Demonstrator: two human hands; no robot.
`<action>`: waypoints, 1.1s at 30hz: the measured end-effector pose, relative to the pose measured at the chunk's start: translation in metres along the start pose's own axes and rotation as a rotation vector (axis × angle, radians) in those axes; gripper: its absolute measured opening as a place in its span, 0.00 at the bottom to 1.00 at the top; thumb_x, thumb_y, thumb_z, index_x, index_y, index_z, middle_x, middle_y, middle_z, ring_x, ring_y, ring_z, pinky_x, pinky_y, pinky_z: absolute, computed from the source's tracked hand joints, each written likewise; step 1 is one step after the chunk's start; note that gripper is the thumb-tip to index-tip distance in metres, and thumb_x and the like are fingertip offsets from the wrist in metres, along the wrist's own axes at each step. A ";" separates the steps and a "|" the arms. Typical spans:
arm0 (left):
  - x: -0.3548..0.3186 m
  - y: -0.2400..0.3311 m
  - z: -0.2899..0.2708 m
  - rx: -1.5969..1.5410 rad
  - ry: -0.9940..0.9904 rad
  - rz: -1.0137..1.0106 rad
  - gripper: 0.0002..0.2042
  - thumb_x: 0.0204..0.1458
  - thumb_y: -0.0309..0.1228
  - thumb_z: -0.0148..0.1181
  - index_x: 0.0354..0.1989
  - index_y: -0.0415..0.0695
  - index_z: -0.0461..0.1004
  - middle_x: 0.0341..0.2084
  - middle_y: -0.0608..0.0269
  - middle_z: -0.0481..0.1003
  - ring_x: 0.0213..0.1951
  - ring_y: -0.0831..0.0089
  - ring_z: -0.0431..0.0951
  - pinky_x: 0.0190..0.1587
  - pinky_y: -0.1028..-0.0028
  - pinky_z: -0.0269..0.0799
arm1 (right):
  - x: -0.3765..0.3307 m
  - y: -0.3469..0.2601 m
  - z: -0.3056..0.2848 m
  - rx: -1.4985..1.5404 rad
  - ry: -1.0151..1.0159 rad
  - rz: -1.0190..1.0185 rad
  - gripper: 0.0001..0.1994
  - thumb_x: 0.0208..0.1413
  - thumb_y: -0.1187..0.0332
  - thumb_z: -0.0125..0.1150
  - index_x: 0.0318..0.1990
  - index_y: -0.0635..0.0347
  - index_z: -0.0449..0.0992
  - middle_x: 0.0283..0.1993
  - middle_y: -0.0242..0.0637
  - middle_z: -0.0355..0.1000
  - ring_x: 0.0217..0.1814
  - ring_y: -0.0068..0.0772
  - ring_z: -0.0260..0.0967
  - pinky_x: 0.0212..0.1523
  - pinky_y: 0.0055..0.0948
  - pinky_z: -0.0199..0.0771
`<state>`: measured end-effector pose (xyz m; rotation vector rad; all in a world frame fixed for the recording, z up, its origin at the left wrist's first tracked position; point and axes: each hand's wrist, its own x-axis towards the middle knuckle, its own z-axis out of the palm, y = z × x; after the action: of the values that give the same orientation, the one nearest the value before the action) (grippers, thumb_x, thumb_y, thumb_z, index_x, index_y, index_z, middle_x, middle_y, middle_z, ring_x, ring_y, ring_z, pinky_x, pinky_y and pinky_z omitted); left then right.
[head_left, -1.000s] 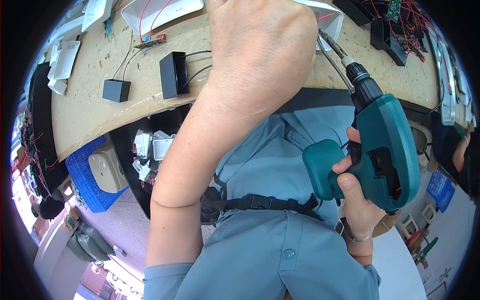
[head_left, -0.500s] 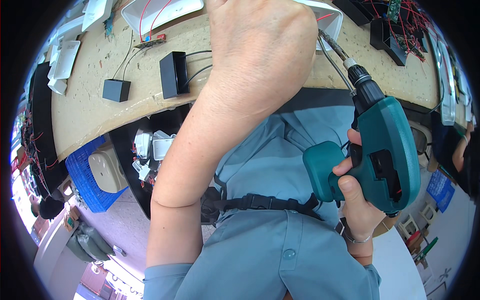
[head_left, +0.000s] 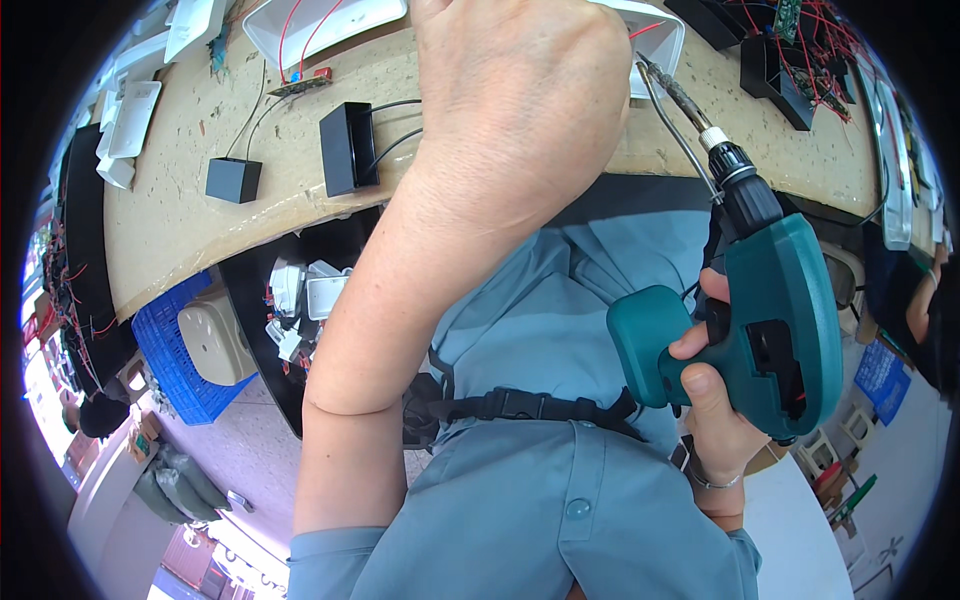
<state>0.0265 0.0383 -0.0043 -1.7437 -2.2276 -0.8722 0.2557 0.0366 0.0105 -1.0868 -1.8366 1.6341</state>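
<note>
My right hand (head_left: 718,420) is wrapped round the handle of a green soldering gun (head_left: 790,290), a finger at its trigger. The metal tip (head_left: 678,92) points up and left, close to my left hand (head_left: 520,95); a thin solder feed tube (head_left: 690,155) runs alongside it. My left hand reaches over the bench with its back showing, and its fingers are hidden. Left of that wrist lies a black plastic case (head_left: 347,150), its two dark wires passing behind the hand. A red wire (head_left: 646,31) shows to the hand's right.
On the bench (head_left: 190,230) are a small black box (head_left: 233,180) wired to a circuit board (head_left: 300,86), and white trays (head_left: 325,30). Wired boards and black cases (head_left: 775,85) lie at far right. Below the edge are a black bin (head_left: 255,300) and blue crate (head_left: 175,345).
The soldering gun's tip has drawn slightly right and down, away from my left hand. My left hand has barely moved.
</note>
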 end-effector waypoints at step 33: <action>-0.036 -0.009 0.015 0.100 0.321 0.224 0.12 0.36 0.25 0.64 0.33 0.51 0.78 0.27 0.74 0.73 0.26 0.77 0.69 0.36 0.73 0.51 | -0.013 0.012 -0.018 0.037 0.172 -0.180 0.34 0.45 0.61 0.68 0.54 0.75 0.60 0.47 0.54 0.68 0.29 0.27 0.70 0.28 0.25 0.73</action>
<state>0.0319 0.0152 -0.0369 -1.6354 -1.8025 -0.8993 0.2807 0.0370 0.0046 -0.9827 -1.7319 1.4211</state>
